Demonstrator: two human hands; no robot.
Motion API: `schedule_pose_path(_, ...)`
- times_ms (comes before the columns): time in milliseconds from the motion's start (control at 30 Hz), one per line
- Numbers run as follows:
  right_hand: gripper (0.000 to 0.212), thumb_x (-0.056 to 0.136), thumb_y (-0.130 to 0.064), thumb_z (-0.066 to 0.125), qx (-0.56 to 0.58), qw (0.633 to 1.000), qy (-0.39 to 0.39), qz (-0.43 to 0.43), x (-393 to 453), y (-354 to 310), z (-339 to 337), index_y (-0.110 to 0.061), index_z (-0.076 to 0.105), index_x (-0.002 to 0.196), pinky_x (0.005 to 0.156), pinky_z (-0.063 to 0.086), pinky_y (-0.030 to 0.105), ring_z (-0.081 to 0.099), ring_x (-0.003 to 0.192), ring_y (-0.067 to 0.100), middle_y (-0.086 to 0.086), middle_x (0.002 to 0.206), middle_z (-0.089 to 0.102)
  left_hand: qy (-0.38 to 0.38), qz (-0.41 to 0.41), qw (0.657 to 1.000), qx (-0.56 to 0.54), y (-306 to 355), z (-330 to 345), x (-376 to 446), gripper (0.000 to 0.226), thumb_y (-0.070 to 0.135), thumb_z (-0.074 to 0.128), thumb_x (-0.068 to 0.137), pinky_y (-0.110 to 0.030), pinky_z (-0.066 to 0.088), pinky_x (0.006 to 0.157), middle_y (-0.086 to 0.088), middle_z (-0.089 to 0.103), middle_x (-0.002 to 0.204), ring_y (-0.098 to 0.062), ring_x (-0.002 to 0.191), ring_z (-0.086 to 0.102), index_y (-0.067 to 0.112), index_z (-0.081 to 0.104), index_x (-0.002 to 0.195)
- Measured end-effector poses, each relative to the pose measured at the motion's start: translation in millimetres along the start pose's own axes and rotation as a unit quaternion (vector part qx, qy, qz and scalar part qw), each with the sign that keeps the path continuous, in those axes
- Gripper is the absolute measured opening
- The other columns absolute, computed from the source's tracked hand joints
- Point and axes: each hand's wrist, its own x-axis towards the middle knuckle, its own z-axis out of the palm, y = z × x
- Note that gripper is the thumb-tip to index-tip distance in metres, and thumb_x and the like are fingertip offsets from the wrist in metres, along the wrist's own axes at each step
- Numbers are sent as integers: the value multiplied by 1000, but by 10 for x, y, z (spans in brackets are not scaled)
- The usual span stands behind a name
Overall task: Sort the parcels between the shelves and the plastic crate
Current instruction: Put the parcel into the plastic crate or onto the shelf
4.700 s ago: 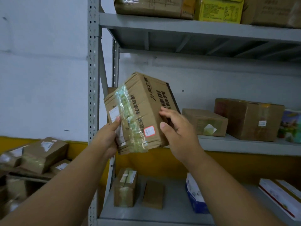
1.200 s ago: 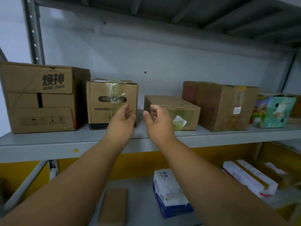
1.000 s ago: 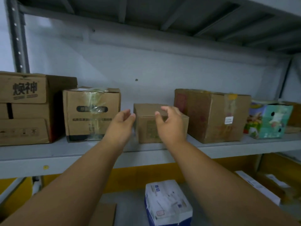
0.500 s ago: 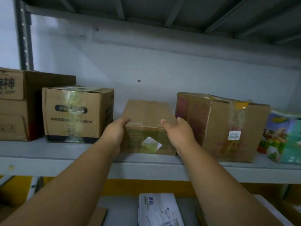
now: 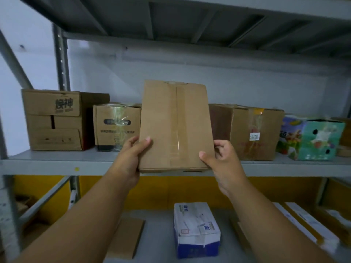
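Left hand [image 5: 131, 158] & right hand [image 5: 220, 160] each grip a lower side edge of the flat carton [image 5: 175, 126], thumbs on front, tipped upright w/ taped face toward the wearer, prob. to check it. Just behind the hands: middle shelf [image 5: 57, 164], other boxes either side.

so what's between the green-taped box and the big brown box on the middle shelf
In the head view, the flat cardboard parcel, held upright by both hands, fills that gap.

The held parcel [image 5: 175, 126] is matt brown cardboard sealed with glossy clear tape; the shelf [image 5: 57, 164] is smooth grey painted metal, and neighbouring taped carton [image 5: 116, 126] shines.
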Motion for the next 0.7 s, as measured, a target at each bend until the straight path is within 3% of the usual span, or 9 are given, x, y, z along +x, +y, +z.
schedule_pose_path(100, 37, 91, -5, 71, 22, 999, 11, 21, -381, 4, 4, -19, 48, 117, 80, 59, 24, 69, 98, 5, -1, 113, 67, -8, 17, 999, 41, 4, -94, -385, 85, 29, 83, 76, -51, 57, 91, -9, 62, 132, -31, 112, 66, 23, 38, 148)
schedule_pose_path(200, 48, 89, -47, 72, 20, 995, 10, 102, -638, 0, 45, -26, 52, 127, 101, 53, 46, 64, 115, 17, -1, 127, 66, 5, 88, 985, 145, -63, -87, -803, 92, 27, 85, 76, -50, 57, 93, 0, 53, 135, -26, 117, 60, 31, 30, 150)
schedule_pose_path(267, 77, 71, -78, 68, 23, 987, -3, 158, -728, -30, 57, -31, 54, 130, 108, 45, 52, 60, 122, 20, -3, 133, 64, 8, 131, 960, 248, -108, -68, -1006, 108, 42, 91, 64, -50, 56, 94, 7, 47, 139, -22, 124, 53, 38, 26, 151)
schedule_pose_path(300, 84, 67, -83, 65, 31, 985, -5, 172, -739, -22, 44, -31, 54, 132, 110, 42, 54, 58, 126, 22, -3, 136, 63, 15, 147, 945, 292, -118, -62, -1079, 115, 54, 90, 56, -50, 55, 96, 9, 45, 141, -21, 128, 50, 42, 25, 150)
schedule_pose_path(400, 77, 78, -75, 60, 60, 982, -10, 176, -788, -73, 28, -27, 52, 138, 117, 33, 55, 49, 138, 24, -3, 144, 58, 39, 178, 917, 355, -123, -50, -1230, 121, 67, 83, 46, -53, 51, 101, 12, 40, 144, -19, 135, 42, 48, 21, 148)
schedule_pose_path(567, 82, 89, -64, 60, 115, 973, -15, 202, -898, -212, 71, -24, 33, 155, 124, 20, 52, 23, 152, 27, 0, 162, 34, 55, 215, 891, 396, -157, -82, -1417, 111, 49, 87, 64, -50, 48, 106, 15, 36, 135, -14, 132, 38, 38, 24, 155)
schedule_pose_path(700, 105, 58, -79, 79, 154, 969, -23, 190, -924, -135, -41, -25, 48, 143, 120, 28, 57, 47, 139, 24, 0, 146, 57, 32, 225, 876, 426, -244, -141, -1482, 107, 48, 86, 67, -44, 48, 105, 17, 37, 132, -9, 129, 39, 38, 24, 153)
